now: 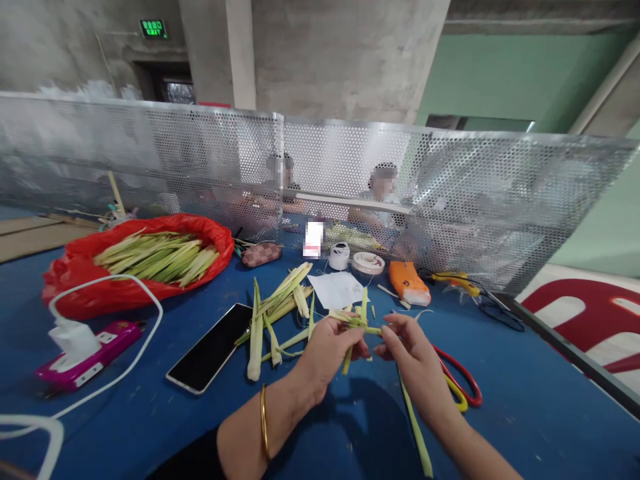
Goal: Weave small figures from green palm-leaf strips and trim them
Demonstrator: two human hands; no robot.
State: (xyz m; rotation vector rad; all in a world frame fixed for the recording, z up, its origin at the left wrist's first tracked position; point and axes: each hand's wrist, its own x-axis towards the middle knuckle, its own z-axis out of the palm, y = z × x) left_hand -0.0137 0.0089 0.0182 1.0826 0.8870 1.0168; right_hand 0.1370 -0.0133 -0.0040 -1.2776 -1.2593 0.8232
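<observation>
My left hand (327, 350) pinches a small piece of crossed green leaf strips (363, 321) between thumb and fingers, a little above the blue table. Thumb and fingertips of my right hand (413, 357) close on the end of a strip that sticks out to the right of that piece. A longer green strip (416, 433) hangs down below my right hand; where its upper end goes is hidden. Red and yellow loop handles (473, 387) lie partly behind my right wrist. Left of my hands lies a loose pile of pale green leaves (256, 333).
A black-screened phone (213, 347), a purple power strip (90, 357) with white cable and a red bag (200, 230) of leaves fill the left. White paper (337, 290), tape (369, 263), an orange tissue pack (409, 283) and a yellow-handled tool (456, 283) lie before a perforated metal screen (345, 147); people sit behind it.
</observation>
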